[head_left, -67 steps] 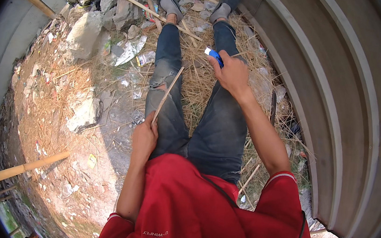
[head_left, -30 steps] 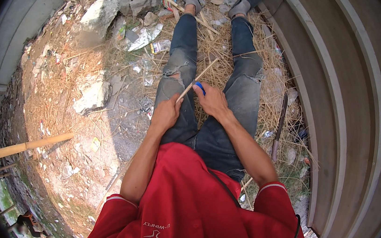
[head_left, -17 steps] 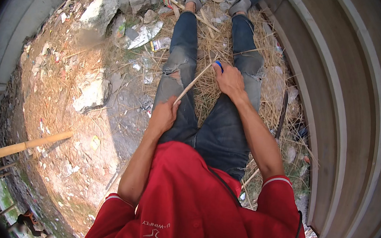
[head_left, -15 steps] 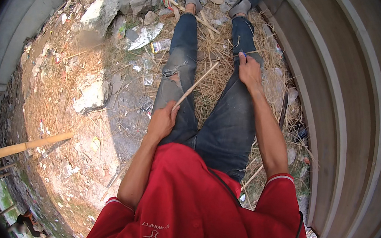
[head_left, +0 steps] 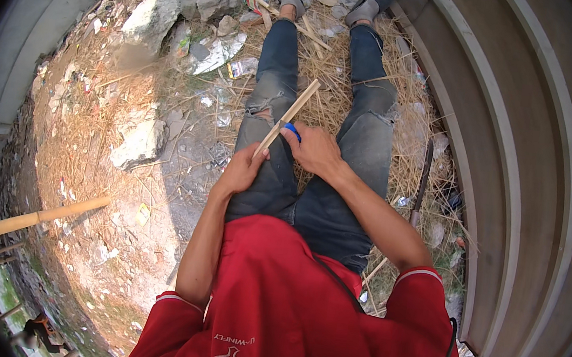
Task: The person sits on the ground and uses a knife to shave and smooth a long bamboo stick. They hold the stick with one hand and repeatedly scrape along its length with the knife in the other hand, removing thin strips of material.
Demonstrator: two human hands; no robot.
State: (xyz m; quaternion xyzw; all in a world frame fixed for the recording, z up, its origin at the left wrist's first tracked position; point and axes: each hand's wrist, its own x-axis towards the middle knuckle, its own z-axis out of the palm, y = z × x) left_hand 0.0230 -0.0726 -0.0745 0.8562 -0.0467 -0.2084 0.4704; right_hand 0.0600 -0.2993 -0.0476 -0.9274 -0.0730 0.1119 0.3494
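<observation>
A pale bamboo strip (head_left: 299, 102) slants up and to the right above my thighs. Its lower end is gripped in my left hand (head_left: 243, 170), which is closed with the thumb along the strip. My right hand (head_left: 316, 150) is closed around a small blue-handled tool (head_left: 293, 131), held against the strip just above the left hand. Most of the tool is hidden by the fingers, and I cannot make out its working edge. Both hands are over my worn dark jeans (head_left: 341, 192), ripped at the knees.
Dry straw and cut shavings (head_left: 318, 112) lie between and around my legs. Broken concrete chunks (head_left: 150, 22) and litter are to the left. Corrugated metal sheeting (head_left: 517, 134) curves along the right. A bamboo pole (head_left: 41, 220) juts in from the left, and a dark rod (head_left: 423, 183) lies beside my right thigh.
My right hand has come from beside the right knee inward and toward me, bringing the blue-handled tool against the bamboo strip. The strip has turned in my left hand, showing a wider face.
</observation>
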